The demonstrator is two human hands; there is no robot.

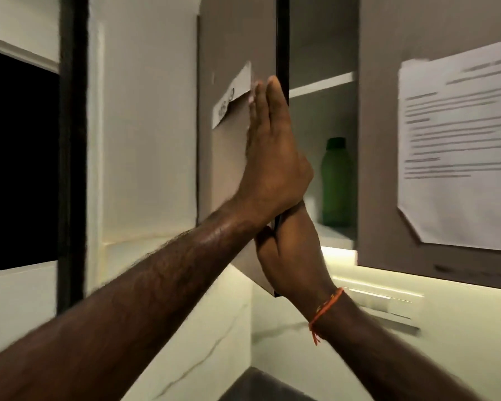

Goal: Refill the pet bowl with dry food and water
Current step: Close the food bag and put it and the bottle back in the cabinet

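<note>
Wall cabinet (324, 53) stands open; its door (232, 169) is seen nearly edge-on, between the two hands. Left hand (272, 157) lies flat, fingers straight, on the door's left face. Right hand (289, 250) grips the door's lower edge from the right. Green bottle (336, 180) stands upright on the lower shelf (339, 233), right of and beyond both hands; the right hand is nearer. No bowl or dry food in view.

Hands (275, 198) on open cabinet door (232, 157), green bottle (336, 180)
</note>
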